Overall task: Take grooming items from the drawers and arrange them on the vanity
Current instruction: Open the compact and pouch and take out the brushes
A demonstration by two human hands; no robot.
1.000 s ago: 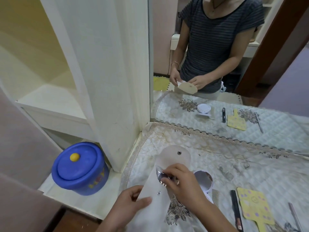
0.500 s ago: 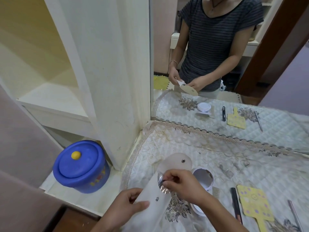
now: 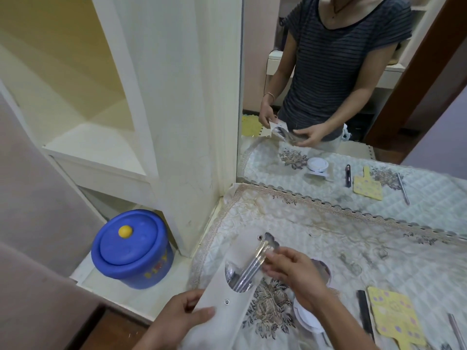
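My left hand [image 3: 185, 317] grips the lower end of a white snap pouch [image 3: 222, 296] over the vanity's front left corner. My right hand [image 3: 293, 275] pinches a clear sleeve of thin makeup brushes [image 3: 255, 263], which stands half out of the pouch mouth, its top end above the open flap. On the quilted cloth [image 3: 353, 248] lie a round white compact mirror [image 3: 307, 317], partly under my right wrist, a black comb [image 3: 364, 314], a yellow dotted paddle-shaped card [image 3: 394, 319] and a thin silver stick [image 3: 456, 332].
A wall mirror [image 3: 353, 122] stands behind the vanity and reflects a person and the items. A white cabinet side [image 3: 177, 122] rises at the left. A blue lidded bucket [image 3: 131, 251] with a yellow knob sits on the low ledge beside the vanity.
My right hand has drawn the brush sleeve up and out of the pouch; earlier only its tip showed at the mouth. My left hand still holds the pouch.
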